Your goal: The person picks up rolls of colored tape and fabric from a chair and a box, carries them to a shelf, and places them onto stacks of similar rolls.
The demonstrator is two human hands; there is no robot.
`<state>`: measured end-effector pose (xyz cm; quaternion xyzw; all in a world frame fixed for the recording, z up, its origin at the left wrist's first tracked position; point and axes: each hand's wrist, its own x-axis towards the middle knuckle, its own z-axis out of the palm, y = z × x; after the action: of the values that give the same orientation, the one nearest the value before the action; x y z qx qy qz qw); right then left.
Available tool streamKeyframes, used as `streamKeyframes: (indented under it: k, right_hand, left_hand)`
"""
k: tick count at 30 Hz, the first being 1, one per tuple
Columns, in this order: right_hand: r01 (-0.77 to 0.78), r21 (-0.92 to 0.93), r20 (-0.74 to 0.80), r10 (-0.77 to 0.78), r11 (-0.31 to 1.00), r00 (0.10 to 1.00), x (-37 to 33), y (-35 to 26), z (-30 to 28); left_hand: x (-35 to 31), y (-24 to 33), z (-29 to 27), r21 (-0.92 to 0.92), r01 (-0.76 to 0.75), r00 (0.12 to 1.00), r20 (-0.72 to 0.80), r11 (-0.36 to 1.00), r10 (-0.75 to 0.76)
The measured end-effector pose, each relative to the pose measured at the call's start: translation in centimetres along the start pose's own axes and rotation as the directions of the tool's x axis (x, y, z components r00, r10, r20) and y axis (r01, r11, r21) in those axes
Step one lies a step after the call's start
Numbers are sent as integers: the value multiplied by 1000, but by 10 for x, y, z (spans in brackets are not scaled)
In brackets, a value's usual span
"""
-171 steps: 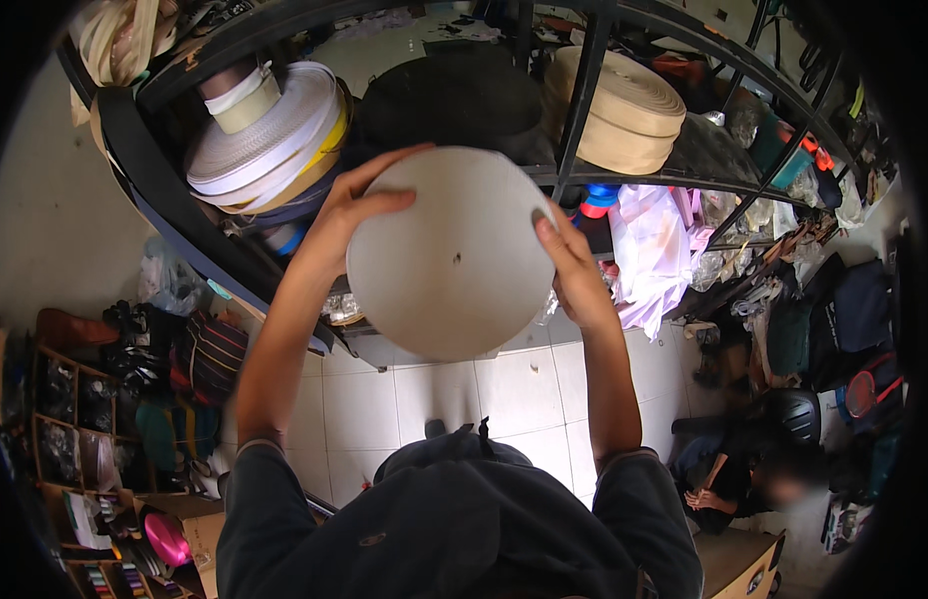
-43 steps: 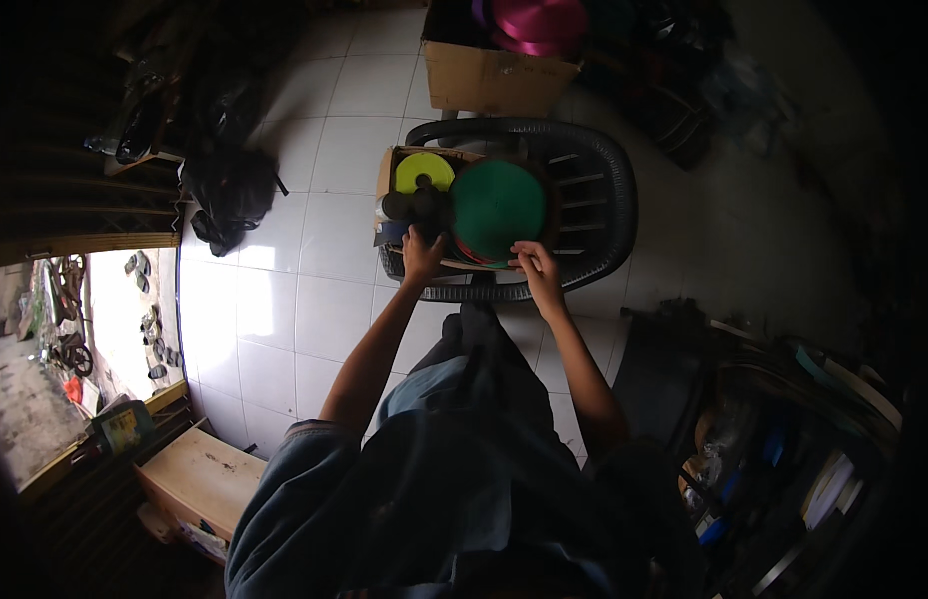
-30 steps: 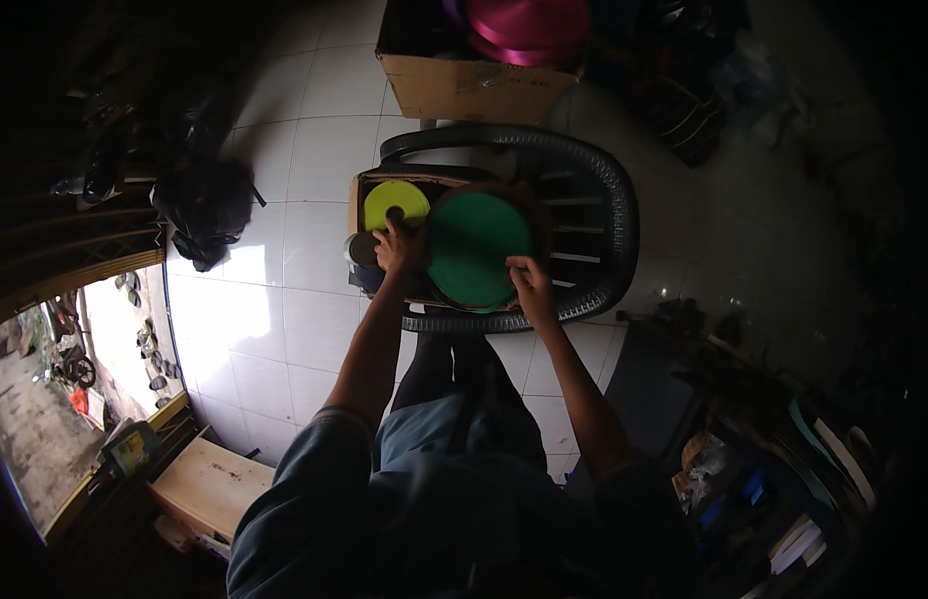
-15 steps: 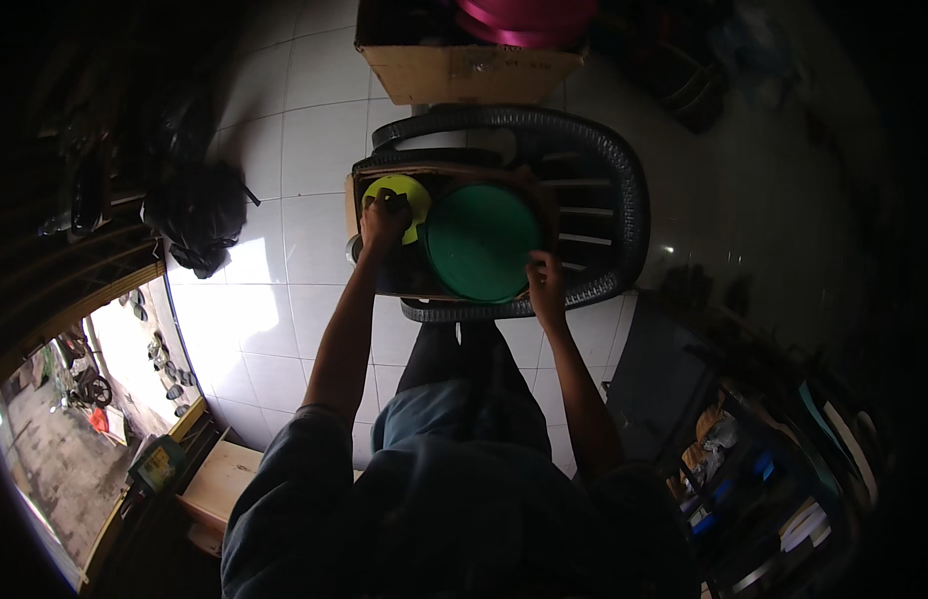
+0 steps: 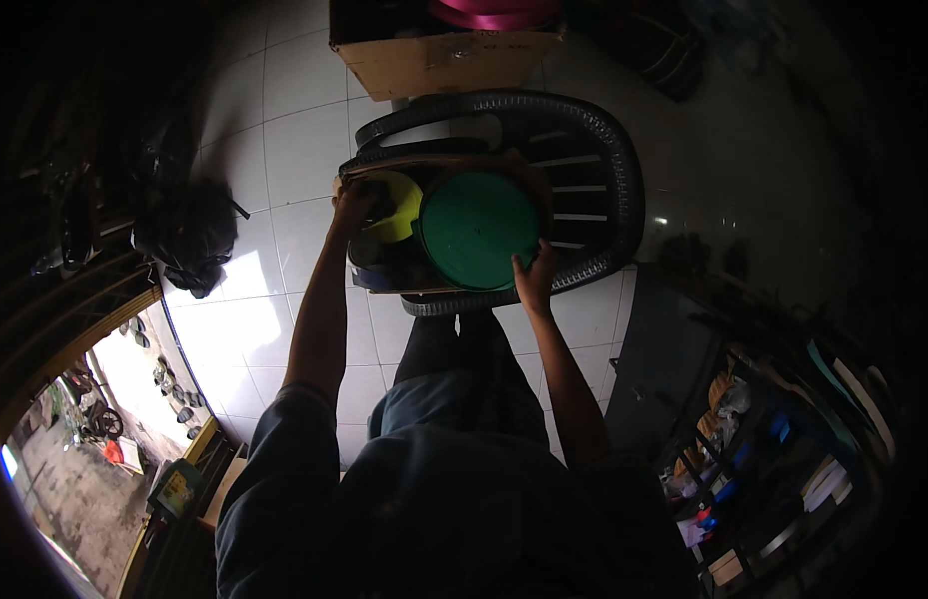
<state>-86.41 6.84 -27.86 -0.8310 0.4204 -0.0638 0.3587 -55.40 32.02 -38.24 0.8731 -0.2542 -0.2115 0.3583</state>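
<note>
An open cardboard box (image 5: pixel 444 162) sits on the black plastic chair (image 5: pixel 623 190). Inside it, a round green lid-like piece (image 5: pixel 476 230) lies at the right and a smaller yellow-green round piece (image 5: pixel 404 205) at the left. My left hand (image 5: pixel 354 208) is closed at the box's left wall, beside the yellow-green piece; its fingertips are in deep shadow. At the green piece's lower right rim, my right hand (image 5: pixel 536 278) is closed, thumb over the edge. Its other fingers are partly hidden between the rim and the box's side.
Beyond the chair stands another cardboard box (image 5: pixel 449 65) with a shiny pink round thing (image 5: pixel 499 12) in it. A black plastic bag (image 5: pixel 189 235) rests on the tiled floor at the left. A dark cabinet (image 5: pixel 658 359) and a cluttered shelf (image 5: pixel 753 469) are at the right.
My left hand has moved from over the yellow-green piece to the box's left wall. My right hand has come in onto the green piece's rim. The view has shifted slightly.
</note>
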Motion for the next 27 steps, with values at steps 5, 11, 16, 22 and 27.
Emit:
streamKeyframes:
  k: [5,11,16,22,27]
  right_hand:
    - [-2,64,18,1,998,1000,1,8,0]
    - [61,10,21,-61,998,998,18,5,-9]
    - [211,-186,-45,-223,960,974,44,-30,-19]
    - [410,-307,19,-425,859,905,66,-75,-21]
    - [422,-314,17,-439,851,898,61,-80,-14]
  left_hand:
    - [-12,11,-5,-39,548,827,174,836,-534]
    - [-39,90,-22,284,511,859,-193,811,-474]
    - [-78,115,20,39,284,855,-463,958,-235]
    - [-163,121,140,-507,608,793,358,610,-493]
    - [-190,114,192,-126,168,886,454,978,-94]
